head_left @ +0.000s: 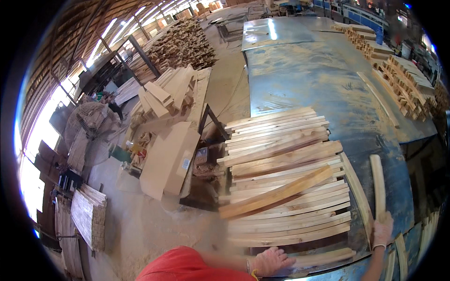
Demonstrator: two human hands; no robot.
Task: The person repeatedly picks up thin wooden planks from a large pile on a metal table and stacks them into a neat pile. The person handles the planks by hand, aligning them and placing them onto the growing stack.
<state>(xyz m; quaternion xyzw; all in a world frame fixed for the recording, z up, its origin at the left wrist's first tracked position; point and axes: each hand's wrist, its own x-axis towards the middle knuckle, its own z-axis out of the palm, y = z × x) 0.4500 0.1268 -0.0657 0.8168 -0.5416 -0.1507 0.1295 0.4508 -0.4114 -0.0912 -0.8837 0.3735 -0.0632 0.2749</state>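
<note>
Right of the slat stack [287, 237], a wooden slat [378, 183] is clasped by the right hand [383, 228]; before the stack, the left hand's [272, 261] grip cannot be told; leftward, the cardboard box's [169, 157] contents are hidden

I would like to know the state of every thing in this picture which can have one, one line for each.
Left hand: open, fingers extended, by the nearest strip
Right hand: closed on the end of a pale strip
Row of strips: laid side by side
Diagonal strip: lying across the row
Blue-grey table: patched with tan dust
Fan: upright; spinning or still, I cannot tell
Far wood heap: loosely piled
</note>
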